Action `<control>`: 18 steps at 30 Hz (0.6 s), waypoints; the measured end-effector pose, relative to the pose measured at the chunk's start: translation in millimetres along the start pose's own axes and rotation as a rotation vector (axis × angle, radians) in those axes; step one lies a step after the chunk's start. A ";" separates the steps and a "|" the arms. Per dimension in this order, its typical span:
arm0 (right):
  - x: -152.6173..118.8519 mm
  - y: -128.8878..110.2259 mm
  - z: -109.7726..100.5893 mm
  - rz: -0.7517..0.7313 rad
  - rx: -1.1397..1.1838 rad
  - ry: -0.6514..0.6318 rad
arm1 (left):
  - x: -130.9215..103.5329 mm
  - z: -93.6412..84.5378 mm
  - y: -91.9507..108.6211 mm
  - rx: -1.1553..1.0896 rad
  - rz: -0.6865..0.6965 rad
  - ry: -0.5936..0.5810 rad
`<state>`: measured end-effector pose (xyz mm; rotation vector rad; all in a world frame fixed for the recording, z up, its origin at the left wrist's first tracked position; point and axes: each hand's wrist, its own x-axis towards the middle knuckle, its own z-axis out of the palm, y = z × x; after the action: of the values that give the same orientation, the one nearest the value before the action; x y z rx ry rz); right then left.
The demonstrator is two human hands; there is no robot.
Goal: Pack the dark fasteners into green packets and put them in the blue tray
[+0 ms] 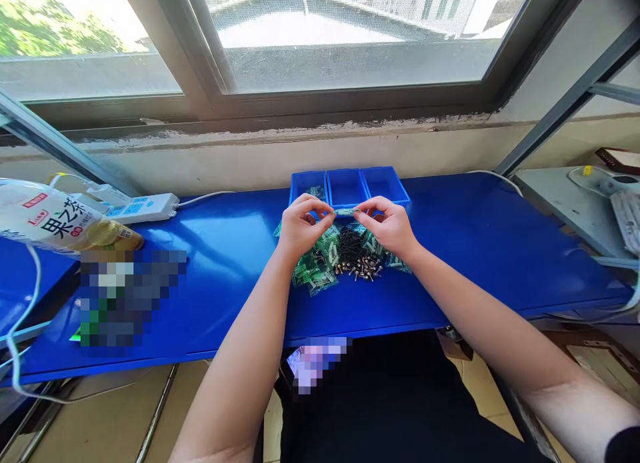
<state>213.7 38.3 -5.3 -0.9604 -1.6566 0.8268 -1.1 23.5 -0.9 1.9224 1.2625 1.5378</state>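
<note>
Between my two hands a small greenish clear plastic packet [345, 212] is stretched level above the pile. My left hand [303, 226] pinches its left end, and my right hand [390, 228] pinches the right end. What the packet contains is too small to make out. Below lie several similar green packets [315, 278] with pale slim pieces inside. A heap of black screw-like pieces [351, 244] sits in the middle, with loose shiny metal fittings [367, 268] in front of it. Just behind my hands stands a blue three-part bin [345, 183]; its left compartment holds some packets.
A blue tabletop [225, 263] spans the space below the window. On the left are a drink bottle [65, 216], a white power strip [145, 208] and a blurred dark item [133, 296]. A grey shelf [565, 196] with cables is at the right.
</note>
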 end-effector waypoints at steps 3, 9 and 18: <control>-0.2 2.1 1.5 0.054 0.054 -0.037 | -0.7 0.8 -1.5 -0.020 -0.037 0.004; 1.0 2.0 3.1 0.092 0.183 -0.055 | -1.8 0.4 -0.8 -0.040 -0.035 0.002; 1.0 2.2 1.0 0.063 0.139 -0.028 | -1.7 0.9 2.5 -0.042 -0.046 -0.005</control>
<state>213.0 40.1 -7.0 -0.9112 -1.5766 0.9887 0.8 21.0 -0.3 1.8570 1.2533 1.5242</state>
